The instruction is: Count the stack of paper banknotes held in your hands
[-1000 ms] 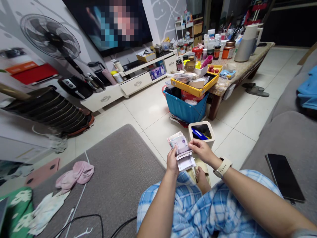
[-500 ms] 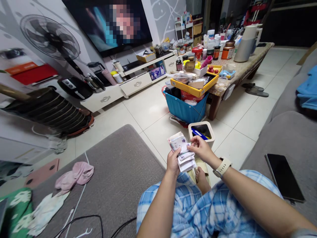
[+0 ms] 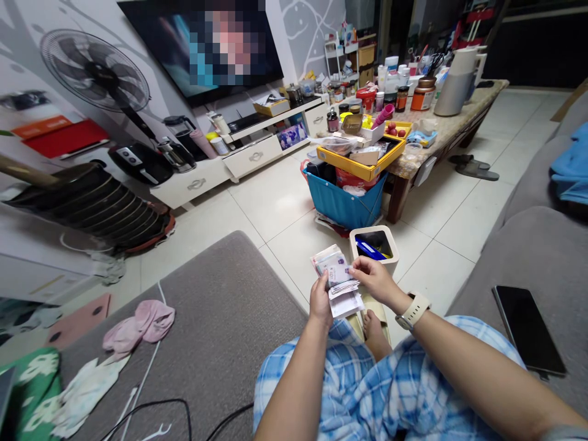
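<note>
My left hand [image 3: 321, 301] is closed round a stack of banknotes [image 3: 339, 273], with its thumb lying on top of them. Purple-and-white print shows on the upper note, and coloured edges stick out at the far end. Several pale ends hang folded down over the near side. My right hand [image 3: 374, 280], with a cream-banded watch [image 3: 414, 310] on its wrist, pinches the right edge of the upper note between thumb and fingers. Both hands are above my feet, close to a beige bin [image 3: 390, 242] with a blue wrapper [image 3: 369, 248] inside.
A grey couch seat [image 3: 220, 294] is at my left, bearing a pink cloth [image 3: 140, 327] and cables. To my right, a phone [image 3: 528, 331] lies on the sofa. Ahead are a blue basket [image 3: 344, 199] with a yellow tray [image 3: 372, 168] on top, and a cluttered table [image 3: 413, 162].
The upper note now lies flatter and shows more of its printed face. My right hand has shifted slightly while pinching its edge. My left hand stays round the stack.
</note>
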Demonstrator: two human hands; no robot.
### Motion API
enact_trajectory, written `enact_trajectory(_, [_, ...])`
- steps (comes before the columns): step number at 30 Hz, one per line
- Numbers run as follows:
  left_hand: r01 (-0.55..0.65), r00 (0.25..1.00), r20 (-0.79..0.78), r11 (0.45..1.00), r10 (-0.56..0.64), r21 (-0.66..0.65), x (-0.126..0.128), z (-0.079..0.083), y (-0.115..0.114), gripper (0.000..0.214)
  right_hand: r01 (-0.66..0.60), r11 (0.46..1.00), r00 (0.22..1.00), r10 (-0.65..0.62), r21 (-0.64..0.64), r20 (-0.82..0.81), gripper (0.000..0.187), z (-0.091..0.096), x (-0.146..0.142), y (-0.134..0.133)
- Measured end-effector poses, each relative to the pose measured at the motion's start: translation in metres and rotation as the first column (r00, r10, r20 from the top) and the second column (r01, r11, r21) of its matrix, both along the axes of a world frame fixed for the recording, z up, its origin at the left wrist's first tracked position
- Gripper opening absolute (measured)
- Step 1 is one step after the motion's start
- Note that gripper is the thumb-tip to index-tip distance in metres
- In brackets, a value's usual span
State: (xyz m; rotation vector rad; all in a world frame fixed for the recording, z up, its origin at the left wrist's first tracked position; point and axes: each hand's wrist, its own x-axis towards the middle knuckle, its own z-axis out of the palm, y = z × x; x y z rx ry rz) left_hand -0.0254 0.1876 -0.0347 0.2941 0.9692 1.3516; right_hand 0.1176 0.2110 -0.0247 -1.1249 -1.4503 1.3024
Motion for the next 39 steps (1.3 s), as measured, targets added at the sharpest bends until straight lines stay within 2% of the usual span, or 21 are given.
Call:
enact_trajectory(7, [-0.007,1.0,0.003,1.0,0.007,0.018,-0.002,-0.007,0.002,0.038,-0.054,0.998,0.995,0.052,-0.027,-0.081,0.023,0.001,-0.001,-0.001])
enact_trajectory(39, [-0.001,1.0,0.029,1.0,0.0,0.011,-0.003,-0.012,0.004,0.037,-0.103,0.994,0.983,0.096,-0.039,-0.158,0.017,0.005,-0.001,-0.003])
